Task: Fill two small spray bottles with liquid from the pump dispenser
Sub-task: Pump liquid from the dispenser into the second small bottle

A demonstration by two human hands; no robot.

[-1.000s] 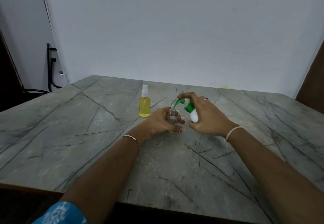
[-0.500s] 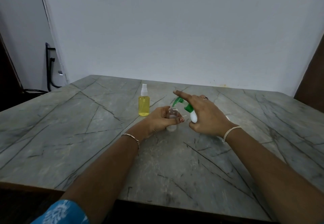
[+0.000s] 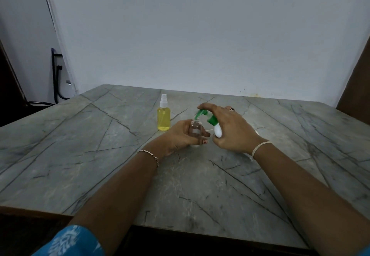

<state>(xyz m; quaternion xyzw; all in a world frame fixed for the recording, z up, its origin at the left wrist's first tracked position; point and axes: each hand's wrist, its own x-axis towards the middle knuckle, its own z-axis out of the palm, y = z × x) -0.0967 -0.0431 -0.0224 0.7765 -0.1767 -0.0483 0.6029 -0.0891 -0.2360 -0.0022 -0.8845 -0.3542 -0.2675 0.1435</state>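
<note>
- Left hand [image 3: 178, 135] at mid-counter [image 3: 80, 155], fingers [image 3: 205, 134] wrapped round the clear bottle [image 3: 195, 128], which is upright with its cap off.
- Right hand [image 3: 236, 130] grips the dispenser [image 3: 217, 131], just beside the clear bottle at its 3 o'clock. Index finger [image 3: 208, 107] lies on the green pump head [image 3: 202, 113].
- Nozzle tip sits at the clear bottle's open neck (liquid level hard to read).
- Yellow bottle [image 3: 164, 119], full, white sprayer on, stands at 10 o'clock of the clear bottle, apart from both hands.
</note>
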